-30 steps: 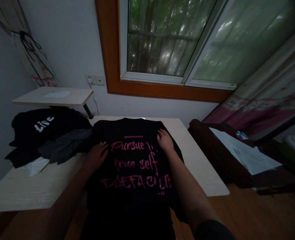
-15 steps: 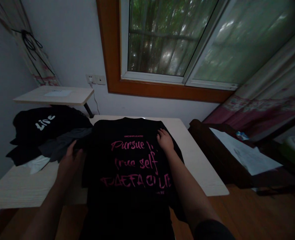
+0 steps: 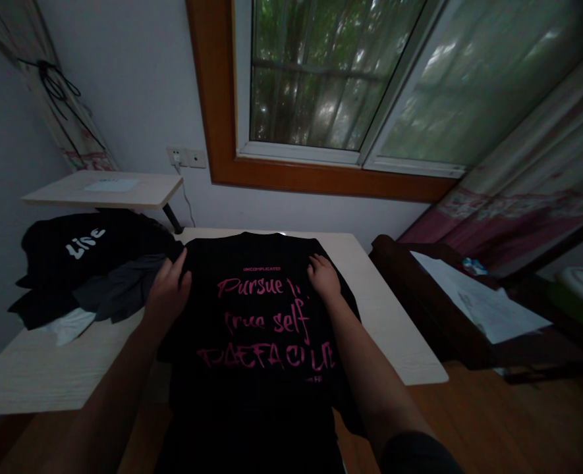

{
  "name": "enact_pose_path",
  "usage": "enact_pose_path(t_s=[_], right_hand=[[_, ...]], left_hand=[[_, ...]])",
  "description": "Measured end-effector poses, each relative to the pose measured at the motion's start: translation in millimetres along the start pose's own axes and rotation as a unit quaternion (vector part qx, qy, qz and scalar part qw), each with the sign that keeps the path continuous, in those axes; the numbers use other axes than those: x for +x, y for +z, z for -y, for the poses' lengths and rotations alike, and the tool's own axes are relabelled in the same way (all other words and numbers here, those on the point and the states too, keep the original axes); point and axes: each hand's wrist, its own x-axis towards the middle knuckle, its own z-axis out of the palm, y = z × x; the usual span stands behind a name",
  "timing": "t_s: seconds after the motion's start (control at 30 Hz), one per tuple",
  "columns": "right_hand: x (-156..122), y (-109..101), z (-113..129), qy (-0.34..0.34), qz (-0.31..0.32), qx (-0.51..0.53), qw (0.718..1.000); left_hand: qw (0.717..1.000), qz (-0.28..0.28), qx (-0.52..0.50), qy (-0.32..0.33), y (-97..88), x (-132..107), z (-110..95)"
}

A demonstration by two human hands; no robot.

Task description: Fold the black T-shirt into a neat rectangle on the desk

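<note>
A black T-shirt with pink lettering lies flat on a pale wooden table, its lower part hanging over the near edge. My left hand sits at the shirt's upper left edge near the sleeve, fingers curled on the cloth. My right hand rests on the shirt's upper right shoulder area, fingers bent and pressing the fabric down.
A heap of dark clothes, one with white lettering, lies on the table's left. A small raised shelf stands behind it. A dark wooden piece of furniture with papers is at the right. A window is ahead.
My left hand went from the shirt's front out to the left edge, then up to the upper left corner by the sleeve. My right hand has stayed in place.
</note>
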Motion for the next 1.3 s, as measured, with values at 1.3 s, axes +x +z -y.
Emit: enact_pose_path(t_s=[1.3], right_hand=[[-16.0, -33.7, 233.7, -0.303, 0.168, 0.189, 0.919]], left_hand=[[0.991, 0.106, 0.015, 0.08, 20.0, -46.0, 60.5]])
